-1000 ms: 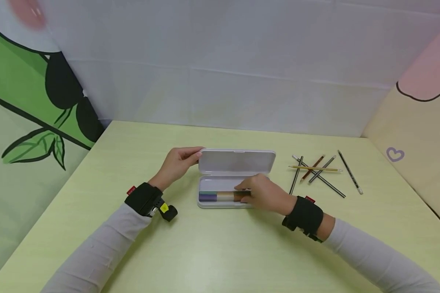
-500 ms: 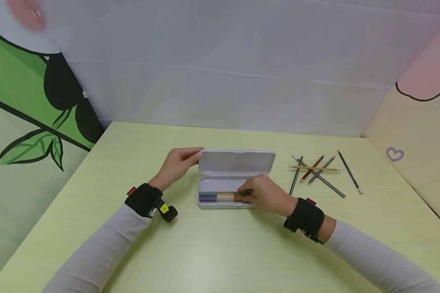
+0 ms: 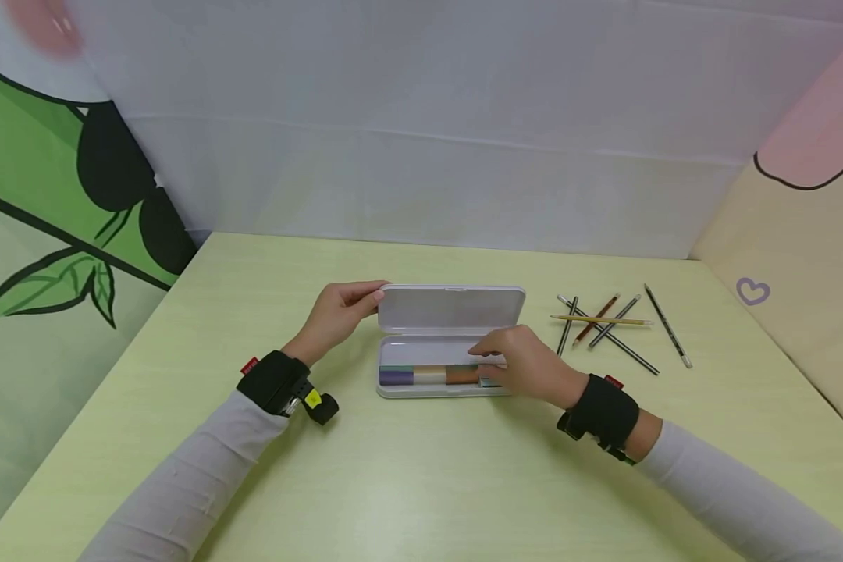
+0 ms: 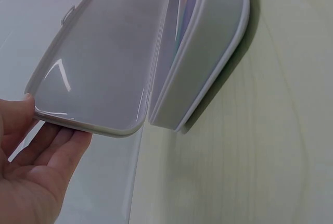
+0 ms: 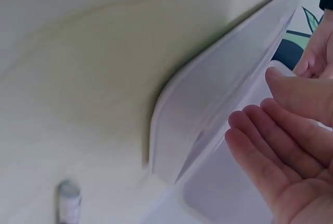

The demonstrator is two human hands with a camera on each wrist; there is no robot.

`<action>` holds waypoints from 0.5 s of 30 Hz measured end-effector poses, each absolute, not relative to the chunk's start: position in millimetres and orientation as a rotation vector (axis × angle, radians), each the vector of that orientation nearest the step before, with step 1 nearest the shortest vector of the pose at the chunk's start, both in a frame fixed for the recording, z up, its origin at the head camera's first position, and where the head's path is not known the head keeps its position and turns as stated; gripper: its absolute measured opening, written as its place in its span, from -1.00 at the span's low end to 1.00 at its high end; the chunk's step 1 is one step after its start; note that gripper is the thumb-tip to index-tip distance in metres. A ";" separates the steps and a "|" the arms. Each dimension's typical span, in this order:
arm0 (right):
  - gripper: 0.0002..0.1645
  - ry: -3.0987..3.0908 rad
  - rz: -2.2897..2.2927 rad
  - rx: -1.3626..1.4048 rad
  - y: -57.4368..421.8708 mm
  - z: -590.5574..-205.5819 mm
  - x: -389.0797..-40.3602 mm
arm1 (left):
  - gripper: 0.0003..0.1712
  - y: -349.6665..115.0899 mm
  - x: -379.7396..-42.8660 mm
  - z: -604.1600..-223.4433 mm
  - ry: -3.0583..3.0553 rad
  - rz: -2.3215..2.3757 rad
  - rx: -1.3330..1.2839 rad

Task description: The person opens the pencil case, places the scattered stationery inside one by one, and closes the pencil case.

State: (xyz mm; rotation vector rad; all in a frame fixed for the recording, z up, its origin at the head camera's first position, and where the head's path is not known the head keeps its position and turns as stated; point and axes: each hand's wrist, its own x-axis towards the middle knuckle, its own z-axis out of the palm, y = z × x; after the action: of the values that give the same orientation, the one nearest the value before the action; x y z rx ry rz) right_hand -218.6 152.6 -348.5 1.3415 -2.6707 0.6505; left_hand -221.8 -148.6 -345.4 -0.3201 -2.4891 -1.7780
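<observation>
A white pencil case lies on the table with its lid raised. My left hand pinches the lid's left edge; in the left wrist view its thumb is on the inner side and its fingers behind. Inside the case's front part lies a row of coloured things, purple, white and orange, with a pale printed end partly hidden by my fingers. My right hand hovers over the case's right end. The right wrist view shows that hand with thumb and fingers apart and nothing between them.
Several pencils lie crossed in a loose pile right of the case, one pencil apart from them. A white cloth wall stands behind the table, with printed panels on both sides.
My right hand has moved to the right along the case, its fingers parting and uncovering more of the coloured row. My left hand stays on the lid.
</observation>
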 end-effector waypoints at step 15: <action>-0.71 -2.642 0.514 1.043 225.8 -339.8 -245.4 | -0.58 -150.4 -223.2 -349.1 -2.505 -1.695 -0.365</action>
State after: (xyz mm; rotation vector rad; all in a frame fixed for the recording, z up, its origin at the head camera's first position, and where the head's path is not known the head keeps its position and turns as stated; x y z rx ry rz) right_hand -245.4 225.8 -339.8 1.0429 -2.6415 0.5140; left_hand -223.2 -150.4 -349.1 -0.3654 -2.5055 -1.6950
